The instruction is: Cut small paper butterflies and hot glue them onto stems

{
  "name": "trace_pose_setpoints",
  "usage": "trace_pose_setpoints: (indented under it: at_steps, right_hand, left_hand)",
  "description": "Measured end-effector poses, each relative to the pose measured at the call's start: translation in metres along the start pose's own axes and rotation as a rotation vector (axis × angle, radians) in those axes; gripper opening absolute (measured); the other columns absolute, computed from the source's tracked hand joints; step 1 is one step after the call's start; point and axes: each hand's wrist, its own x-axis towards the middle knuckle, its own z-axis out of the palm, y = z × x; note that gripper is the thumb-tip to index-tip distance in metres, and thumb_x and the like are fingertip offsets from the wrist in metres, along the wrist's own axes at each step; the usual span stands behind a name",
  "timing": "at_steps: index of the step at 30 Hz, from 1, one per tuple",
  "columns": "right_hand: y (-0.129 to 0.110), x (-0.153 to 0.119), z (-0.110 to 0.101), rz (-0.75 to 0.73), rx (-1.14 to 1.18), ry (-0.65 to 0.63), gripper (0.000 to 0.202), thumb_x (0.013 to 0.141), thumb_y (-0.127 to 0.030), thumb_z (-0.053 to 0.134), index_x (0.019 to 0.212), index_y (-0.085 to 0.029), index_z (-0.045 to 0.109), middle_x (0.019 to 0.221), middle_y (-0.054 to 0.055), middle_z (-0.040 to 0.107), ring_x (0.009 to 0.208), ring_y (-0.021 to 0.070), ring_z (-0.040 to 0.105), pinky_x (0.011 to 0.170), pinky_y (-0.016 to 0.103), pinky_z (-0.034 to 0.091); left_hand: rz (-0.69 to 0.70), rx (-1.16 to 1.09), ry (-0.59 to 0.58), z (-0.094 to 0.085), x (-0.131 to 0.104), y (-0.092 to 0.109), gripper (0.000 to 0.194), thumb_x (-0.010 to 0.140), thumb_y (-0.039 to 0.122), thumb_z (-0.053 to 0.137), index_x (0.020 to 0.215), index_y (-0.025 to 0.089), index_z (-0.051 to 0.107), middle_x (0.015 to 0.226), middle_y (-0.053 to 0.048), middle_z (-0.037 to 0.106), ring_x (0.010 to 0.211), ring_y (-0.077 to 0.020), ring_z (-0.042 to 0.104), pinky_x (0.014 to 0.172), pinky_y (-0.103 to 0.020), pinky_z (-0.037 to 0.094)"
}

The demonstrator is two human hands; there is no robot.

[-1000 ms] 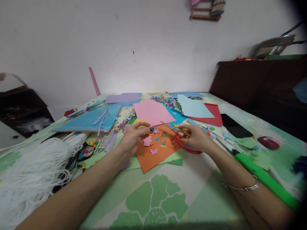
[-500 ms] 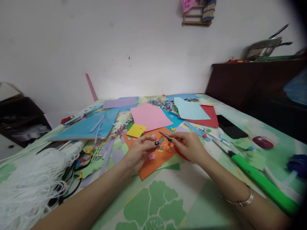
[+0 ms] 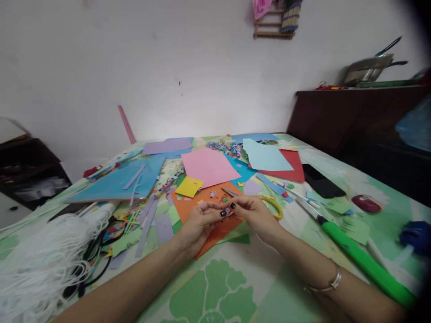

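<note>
Above an orange sheet point(image 3: 210, 246), my left hand point(image 3: 198, 224) and my right hand point(image 3: 261, 220) meet fingertip to fingertip. Both pinch a tiny purple paper piece point(image 3: 227, 211); its exact shape is too small to make out. Behind my right hand are scissors with a yellow handle point(image 3: 278, 207), their blades pointing left and their middle hidden by the hand. Small cut-outs in several colours are scattered over the orange sheet, among them a light purple one point(image 3: 213, 194). A yellow paper square point(image 3: 189, 186) rests at the sheet's far left edge.
Pink point(image 3: 210, 167), light blue point(image 3: 267, 154) and red sheets point(image 3: 292, 166) lie farther back. On the right are a phone point(image 3: 323, 181), a green-handled tool point(image 3: 363, 258) and a dark red mouse-shaped object point(image 3: 366, 203). White string point(image 3: 40, 255) is heaped at the left.
My right hand has let go of the scissors, which now lie behind it. It has moved left and down to my left hand, and its fingertips now pinch the purple piece too.
</note>
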Motion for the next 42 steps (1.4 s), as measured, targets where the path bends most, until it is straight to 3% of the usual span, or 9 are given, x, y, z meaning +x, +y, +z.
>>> trace_pose_setpoints:
  at_steps: [19,24,42]
  right_hand:
    - [0.0025,0.0007,0.0009,-0.012,-0.042,-0.009,0.036,0.071,-0.053,0.068,0.072,-0.017,0.072,0.068,0.004,0.069,0.068,0.0166,0.063,0.071,0.030,0.050]
    - [0.0044,-0.0003,0.0006,-0.018,-0.055,0.015,0.031,0.076,-0.047,0.066,0.077,-0.018,0.075,0.072,0.004,0.070,0.070,0.0154,0.063,0.071,0.028,0.049]
    - [0.0032,0.0007,-0.0002,0.034,-0.118,0.087,0.026,0.071,-0.041,0.071,0.085,-0.019,0.076,0.079,0.005,0.074,0.073,0.0177,0.066,0.075,0.033,0.052]
  left_hand:
    - [0.002,-0.027,-0.007,0.0009,0.0016,-0.0014,0.025,0.056,0.014,0.082,0.073,0.013,0.064,0.070,-0.003,0.070,0.065,-0.0127,0.065,0.071,-0.025,0.049]
    - [0.007,-0.060,-0.008,0.0012,0.0009,-0.0019,0.022,0.059,0.011,0.080,0.074,0.013,0.064,0.071,-0.003,0.071,0.069,-0.0120,0.066,0.073,-0.024,0.049]
    - [0.005,-0.067,0.020,-0.0010,0.0025,-0.0051,0.023,0.060,0.009,0.078,0.076,0.012,0.063,0.071,-0.005,0.071,0.071,-0.0146,0.067,0.075,-0.027,0.049]
